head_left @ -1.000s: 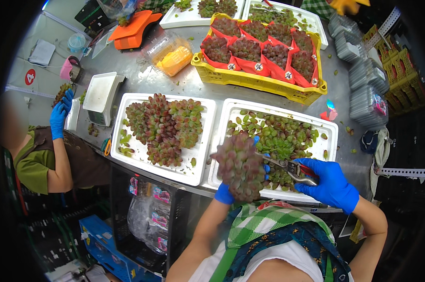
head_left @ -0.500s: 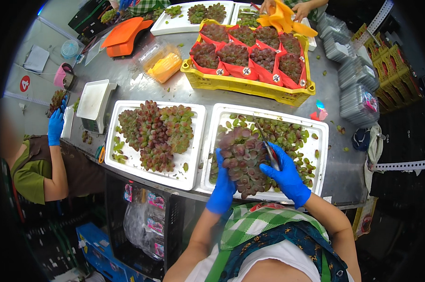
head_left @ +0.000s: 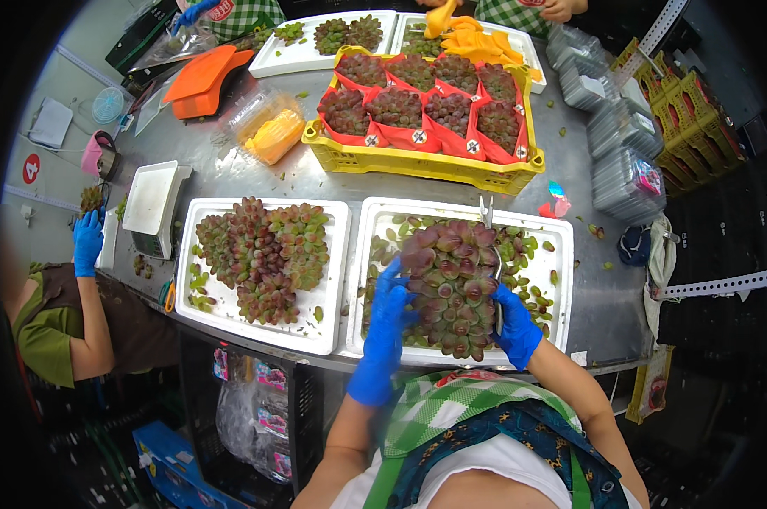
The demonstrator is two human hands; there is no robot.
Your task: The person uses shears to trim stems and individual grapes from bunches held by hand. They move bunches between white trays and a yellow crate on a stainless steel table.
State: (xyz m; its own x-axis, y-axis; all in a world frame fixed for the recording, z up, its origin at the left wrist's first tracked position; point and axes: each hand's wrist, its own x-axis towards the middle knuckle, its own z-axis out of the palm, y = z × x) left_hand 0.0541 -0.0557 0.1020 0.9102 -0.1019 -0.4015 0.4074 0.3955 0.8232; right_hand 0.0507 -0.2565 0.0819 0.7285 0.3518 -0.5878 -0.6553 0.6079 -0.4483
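Grape bunch held up in two blue gloves, right above the near-right white tray.

So both forearms come up from the lower edge, elbows bent: left hand is flat-ish against the bunch's left side, fingers up, and right hand is at its right side. Counting: one bunch in hand, one pair of snips, four white trays on the surface (near-left one and two far ones included), eight red-wrapped bunches in one yellow crate. Left grip's on the bunch, some fingers hidden behind it; right grip's closed around the snips' handles, tips pointing away and slightly parted.
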